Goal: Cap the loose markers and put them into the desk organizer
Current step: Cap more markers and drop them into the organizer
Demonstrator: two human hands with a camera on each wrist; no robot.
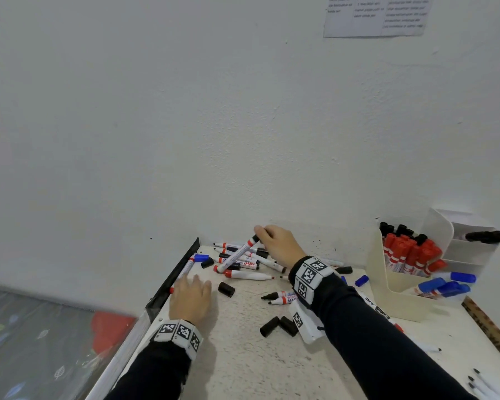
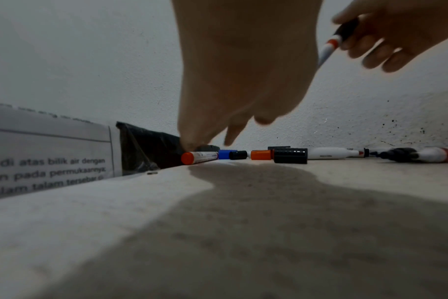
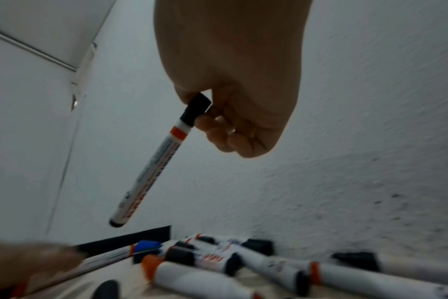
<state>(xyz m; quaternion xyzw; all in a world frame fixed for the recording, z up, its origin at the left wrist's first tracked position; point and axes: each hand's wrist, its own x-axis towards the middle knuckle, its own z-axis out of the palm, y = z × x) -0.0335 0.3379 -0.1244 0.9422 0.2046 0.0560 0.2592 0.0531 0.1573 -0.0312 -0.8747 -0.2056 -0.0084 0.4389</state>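
Your right hand (image 1: 277,246) pinches the black cap end of a white whiteboard marker with a red band (image 1: 237,254), thumb and fingers (image 3: 218,129) curled round the cap, so the barrel hangs tilted down and to the left, clear of the pale speckled surface (image 1: 243,356). Below it lies a loose heap of white markers (image 1: 244,262), some uncapped with bare tips, close to the white wall (image 1: 185,125). Your left hand (image 1: 189,298) reaches forward low over the surface, fingers (image 2: 233,133) extended and relaxed, their tips at a white marker with a blue cap (image 1: 189,265) that lies along the dark left edge strip (image 1: 173,280); whether the fingers actually press on it is hard to tell, as the wrist view is blurred there. A loose black cylindrical cap (image 1: 226,289) sits just right of that hand, and two more black caps (image 1: 277,327) lie nearer you. The cream plastic desk organizer (image 1: 399,298) stands at the right, well apart from both hands, with red-capped markers (image 1: 410,252) upright in one compartment and blue-capped markers (image 1: 445,287) lying in a lower one.
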